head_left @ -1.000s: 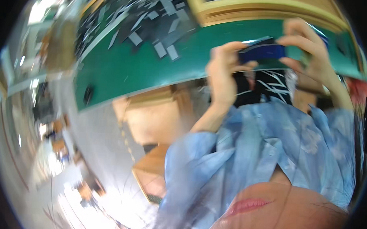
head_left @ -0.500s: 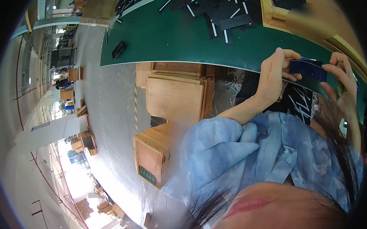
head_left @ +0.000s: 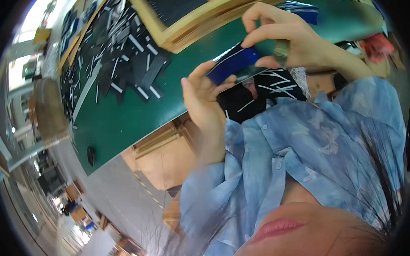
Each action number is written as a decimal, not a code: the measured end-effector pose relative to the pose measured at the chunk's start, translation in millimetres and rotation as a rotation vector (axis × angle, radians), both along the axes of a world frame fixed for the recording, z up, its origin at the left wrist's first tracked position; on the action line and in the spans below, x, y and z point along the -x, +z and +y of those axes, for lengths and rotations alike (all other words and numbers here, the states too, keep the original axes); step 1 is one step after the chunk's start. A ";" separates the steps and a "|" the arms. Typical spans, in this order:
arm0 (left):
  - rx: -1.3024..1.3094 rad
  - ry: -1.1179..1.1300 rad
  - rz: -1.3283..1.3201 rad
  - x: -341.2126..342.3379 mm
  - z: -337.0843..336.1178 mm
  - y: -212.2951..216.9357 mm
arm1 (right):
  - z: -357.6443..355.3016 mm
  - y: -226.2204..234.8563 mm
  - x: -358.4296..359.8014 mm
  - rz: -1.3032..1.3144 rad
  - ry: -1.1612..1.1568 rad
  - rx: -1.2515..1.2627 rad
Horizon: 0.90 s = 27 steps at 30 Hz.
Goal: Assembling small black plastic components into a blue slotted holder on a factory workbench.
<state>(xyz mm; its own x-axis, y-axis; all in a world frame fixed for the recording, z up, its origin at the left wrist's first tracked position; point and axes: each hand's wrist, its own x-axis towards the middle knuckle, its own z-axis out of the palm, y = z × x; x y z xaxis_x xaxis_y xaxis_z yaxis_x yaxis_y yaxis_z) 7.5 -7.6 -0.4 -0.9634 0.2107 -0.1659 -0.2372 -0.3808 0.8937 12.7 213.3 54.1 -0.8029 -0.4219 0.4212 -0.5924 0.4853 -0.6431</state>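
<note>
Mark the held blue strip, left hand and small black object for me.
Blue strip (head_left: 233,66), head view: middle of its face.
Left hand (head_left: 203,99), head view: its middle.
Small black object (head_left: 91,156), head view: its middle.

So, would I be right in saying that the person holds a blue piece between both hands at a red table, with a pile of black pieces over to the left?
Not quite: the table is green, not red, as the head view shows. The left hand and right hand do hold the blue piece, and the pile of black pieces is to the left.
</note>
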 end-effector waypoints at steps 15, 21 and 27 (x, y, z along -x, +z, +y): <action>0.084 0.003 0.084 -3.4 6.7 0.8 | 11.0 -21.6 1.4 0.062 -0.042 0.069; 0.031 -0.083 0.043 1.3 7.0 -0.9 | 14.4 -21.0 -3.8 0.040 -0.075 0.063; 0.009 -0.113 0.033 5.5 3.5 -4.0 | 12.6 -20.1 -0.5 0.045 -0.064 0.079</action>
